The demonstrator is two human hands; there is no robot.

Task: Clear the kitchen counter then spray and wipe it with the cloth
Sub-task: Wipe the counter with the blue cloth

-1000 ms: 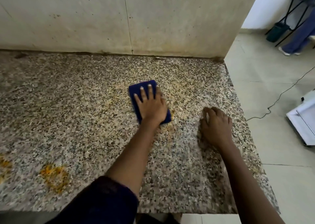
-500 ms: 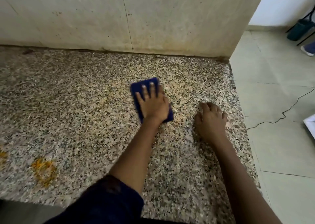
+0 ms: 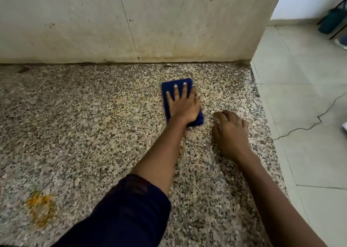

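We have a single head-worn view, looking forward and down. It sits close over the speckled counter, facing the wall.

Two hands, the left hand and right hand; one blue cloth; one orange stain at lower left; one cable at right.

Left hand flat on cloth (blue), counter.
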